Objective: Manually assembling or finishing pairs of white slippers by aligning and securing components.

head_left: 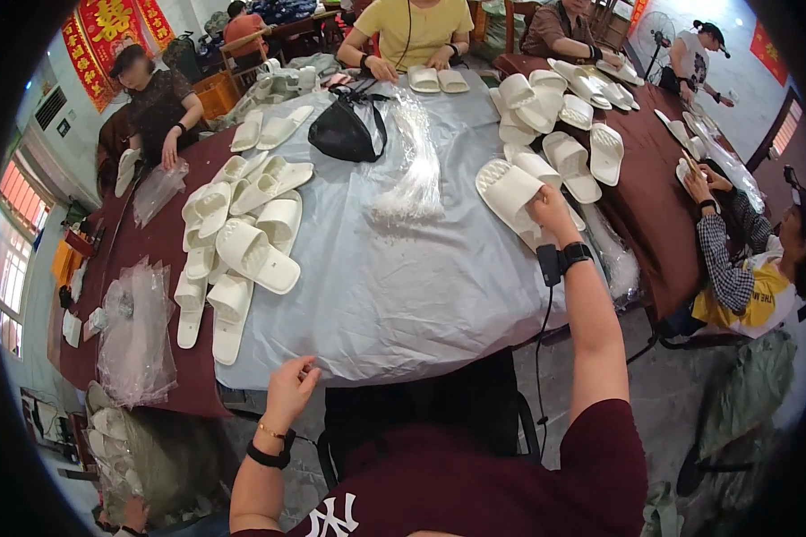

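My right hand [553, 215] is closed on a white slipper [509, 190] at the right side of the table, its fingers near the strap. Under and beside that hand lie more white slippers [571, 165]. Just off the table's near edge hovers my left hand [293, 387], loosely open with nothing in it. Nearest to it on the table is a white slipper [231, 318], the front one of a heap of slippers [258, 255] on the left. Some of these lie overlapping.
A grey cloth [376, 309] covers the table's middle, with clear plastic bags [409, 183] and a black bag [345, 130] on it. More plastic bags [137, 336] hang over the left edge. Co-workers sit around the table, one [410, 36] opposite. A cable [540, 358] hangs from my right wrist.
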`<state>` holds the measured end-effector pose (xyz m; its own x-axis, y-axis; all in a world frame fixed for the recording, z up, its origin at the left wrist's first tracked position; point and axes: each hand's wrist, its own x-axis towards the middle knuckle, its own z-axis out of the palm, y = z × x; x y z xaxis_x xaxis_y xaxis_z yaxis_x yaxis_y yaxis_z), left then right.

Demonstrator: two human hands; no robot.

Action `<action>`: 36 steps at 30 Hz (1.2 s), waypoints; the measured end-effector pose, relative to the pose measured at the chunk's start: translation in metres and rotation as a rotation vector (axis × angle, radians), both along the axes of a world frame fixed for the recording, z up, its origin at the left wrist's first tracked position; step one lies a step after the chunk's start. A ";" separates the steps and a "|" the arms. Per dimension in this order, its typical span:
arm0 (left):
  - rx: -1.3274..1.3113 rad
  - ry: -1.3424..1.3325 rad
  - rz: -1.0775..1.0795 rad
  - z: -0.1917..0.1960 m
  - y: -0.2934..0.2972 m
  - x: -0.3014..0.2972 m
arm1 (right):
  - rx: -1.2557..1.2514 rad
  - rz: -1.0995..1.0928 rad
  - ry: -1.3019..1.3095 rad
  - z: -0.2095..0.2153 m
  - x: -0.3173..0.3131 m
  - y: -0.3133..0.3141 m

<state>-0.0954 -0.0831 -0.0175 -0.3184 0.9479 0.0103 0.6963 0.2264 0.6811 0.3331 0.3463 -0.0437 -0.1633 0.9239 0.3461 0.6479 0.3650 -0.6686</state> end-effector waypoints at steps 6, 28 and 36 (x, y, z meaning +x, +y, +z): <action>0.042 -0.065 -0.105 0.014 0.017 0.018 | -0.022 0.232 0.430 0.038 -0.017 -0.082; 0.203 -0.102 -0.029 -0.008 0.067 0.043 | -0.012 0.323 -0.215 0.017 -0.129 -0.181; 0.217 0.101 -0.094 -0.020 0.082 0.033 | -0.289 0.304 -0.275 0.019 -0.144 -0.184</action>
<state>-0.0624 -0.0011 -0.0377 -0.2160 0.9454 0.2441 0.7741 0.0134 0.6329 0.1894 0.1625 -0.0248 -0.4889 0.8723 -0.0103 0.7075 0.3896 -0.5896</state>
